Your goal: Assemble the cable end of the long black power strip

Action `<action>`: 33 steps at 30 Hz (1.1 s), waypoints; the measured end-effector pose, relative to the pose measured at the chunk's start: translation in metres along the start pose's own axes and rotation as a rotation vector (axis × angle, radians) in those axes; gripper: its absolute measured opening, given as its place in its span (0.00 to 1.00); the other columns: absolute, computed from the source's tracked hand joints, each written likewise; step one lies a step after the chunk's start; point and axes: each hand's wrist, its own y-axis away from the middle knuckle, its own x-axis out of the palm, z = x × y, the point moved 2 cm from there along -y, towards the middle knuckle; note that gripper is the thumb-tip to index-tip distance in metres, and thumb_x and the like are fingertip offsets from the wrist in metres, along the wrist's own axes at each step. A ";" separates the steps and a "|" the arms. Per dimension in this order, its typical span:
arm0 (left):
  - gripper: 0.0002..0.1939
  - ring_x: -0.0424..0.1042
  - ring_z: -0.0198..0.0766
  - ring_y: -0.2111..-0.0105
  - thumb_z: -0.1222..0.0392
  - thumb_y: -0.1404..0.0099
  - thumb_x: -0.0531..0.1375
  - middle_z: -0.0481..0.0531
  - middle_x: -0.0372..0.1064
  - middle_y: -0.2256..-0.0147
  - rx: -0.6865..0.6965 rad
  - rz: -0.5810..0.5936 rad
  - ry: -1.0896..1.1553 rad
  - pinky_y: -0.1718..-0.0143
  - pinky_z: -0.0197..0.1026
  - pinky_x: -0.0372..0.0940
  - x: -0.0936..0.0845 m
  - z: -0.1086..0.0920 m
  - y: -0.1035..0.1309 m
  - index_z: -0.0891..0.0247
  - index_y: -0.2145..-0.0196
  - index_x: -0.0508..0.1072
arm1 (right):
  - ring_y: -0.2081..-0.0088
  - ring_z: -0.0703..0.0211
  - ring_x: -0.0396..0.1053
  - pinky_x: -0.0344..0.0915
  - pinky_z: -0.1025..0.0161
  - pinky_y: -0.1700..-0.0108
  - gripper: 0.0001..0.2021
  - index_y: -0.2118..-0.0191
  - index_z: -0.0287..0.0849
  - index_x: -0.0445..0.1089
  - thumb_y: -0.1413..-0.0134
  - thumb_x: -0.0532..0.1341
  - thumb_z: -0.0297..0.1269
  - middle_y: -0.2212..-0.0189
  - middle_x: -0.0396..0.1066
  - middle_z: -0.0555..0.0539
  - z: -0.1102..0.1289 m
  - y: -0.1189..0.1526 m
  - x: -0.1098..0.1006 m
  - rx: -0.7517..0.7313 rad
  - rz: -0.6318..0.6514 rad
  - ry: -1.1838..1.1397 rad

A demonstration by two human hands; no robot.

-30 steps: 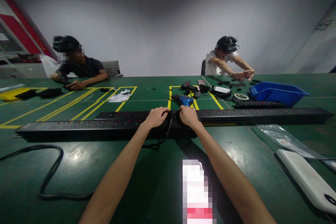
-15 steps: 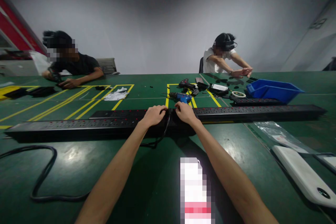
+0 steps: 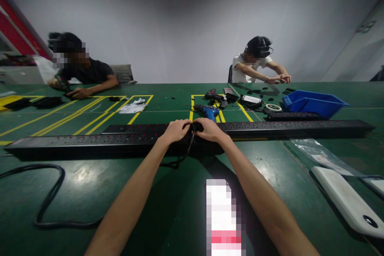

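Observation:
Long black power strips with rows of sockets and small red marks lie across the green table: the nearer strip (image 3: 90, 144) reaches to the left, another strip (image 3: 300, 127) to the right. Above them, in the middle, my left hand (image 3: 175, 132) and my right hand (image 3: 209, 130) meet with curled fingers at a small black plug (image 3: 196, 126). A thin black cable (image 3: 189, 148) hangs from the plug and bends left beneath the near strip. My fingers partly cover the plug. Whether it sits in a socket cannot be seen.
Behind the strips lie a blue power drill (image 3: 205, 111), a darker drill (image 3: 213, 96), a tape roll (image 3: 273, 107) and a blue bin (image 3: 313, 103). Nearer are a thick cable (image 3: 51, 196), a white power bank (image 3: 345, 198) and a plastic bag (image 3: 319, 156). Two people sit opposite.
My right hand has shifted slightly left, its fingers now closed at the plug beside my left hand. Across the table, one person's hands have drawn together.

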 end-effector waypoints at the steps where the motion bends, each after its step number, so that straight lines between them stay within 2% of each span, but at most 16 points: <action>1: 0.17 0.71 0.45 0.51 0.53 0.29 0.49 0.51 0.74 0.51 0.001 -0.001 0.002 0.47 0.46 0.62 0.000 0.000 0.000 0.52 0.47 0.71 | 0.49 0.53 0.68 0.60 0.60 0.47 0.20 0.46 0.42 0.68 0.45 0.63 0.36 0.50 0.71 0.41 0.002 0.001 -0.001 0.001 0.006 0.009; 10: 0.17 0.72 0.47 0.51 0.54 0.30 0.49 0.51 0.74 0.52 0.011 -0.022 0.004 0.48 0.48 0.62 0.002 0.001 0.000 0.51 0.47 0.71 | 0.47 0.54 0.67 0.58 0.62 0.48 0.18 0.43 0.42 0.65 0.38 0.59 0.38 0.49 0.71 0.41 0.010 0.003 -0.003 0.032 0.063 0.090; 17: 0.18 0.72 0.46 0.51 0.52 0.29 0.50 0.51 0.74 0.52 -0.021 0.008 0.016 0.48 0.47 0.62 0.000 0.002 -0.001 0.51 0.46 0.71 | 0.51 0.52 0.70 0.59 0.63 0.52 0.17 0.44 0.42 0.65 0.33 0.53 0.44 0.53 0.73 0.41 0.009 -0.001 -0.001 0.093 0.067 0.146; 23: 0.17 0.71 0.46 0.50 0.52 0.29 0.50 0.51 0.74 0.51 -0.009 -0.012 0.021 0.46 0.48 0.61 0.002 0.004 0.000 0.51 0.47 0.71 | 0.49 0.54 0.69 0.61 0.62 0.48 0.19 0.44 0.45 0.68 0.39 0.59 0.41 0.49 0.73 0.45 -0.004 -0.003 0.001 0.107 0.017 -0.091; 26: 0.17 0.71 0.46 0.50 0.52 0.29 0.50 0.51 0.74 0.51 -0.014 -0.011 0.029 0.45 0.49 0.61 0.003 0.004 0.000 0.51 0.47 0.71 | 0.48 0.57 0.68 0.60 0.62 0.45 0.18 0.46 0.44 0.71 0.36 0.52 0.38 0.48 0.72 0.47 -0.011 -0.005 0.001 0.062 -0.003 -0.293; 28: 0.17 0.71 0.46 0.50 0.52 0.29 0.50 0.51 0.74 0.51 -0.018 -0.007 0.033 0.46 0.49 0.61 0.003 0.004 0.000 0.51 0.47 0.71 | 0.49 0.57 0.69 0.61 0.62 0.46 0.19 0.49 0.43 0.73 0.33 0.48 0.41 0.50 0.73 0.47 -0.013 -0.007 0.002 0.060 -0.019 -0.380; 31: 0.17 0.71 0.46 0.50 0.52 0.29 0.50 0.52 0.74 0.51 -0.022 0.003 0.030 0.46 0.49 0.61 0.002 0.003 0.000 0.51 0.47 0.71 | 0.52 0.56 0.71 0.63 0.62 0.48 0.19 0.52 0.42 0.74 0.35 0.52 0.47 0.54 0.75 0.46 -0.014 -0.009 0.003 0.066 -0.038 -0.416; 33: 0.17 0.71 0.46 0.50 0.52 0.29 0.49 0.52 0.74 0.51 -0.021 0.004 0.025 0.47 0.48 0.61 0.001 0.002 0.000 0.51 0.47 0.70 | 0.53 0.57 0.71 0.63 0.62 0.49 0.18 0.53 0.42 0.75 0.36 0.55 0.47 0.55 0.75 0.46 -0.013 -0.009 0.003 0.055 -0.045 -0.430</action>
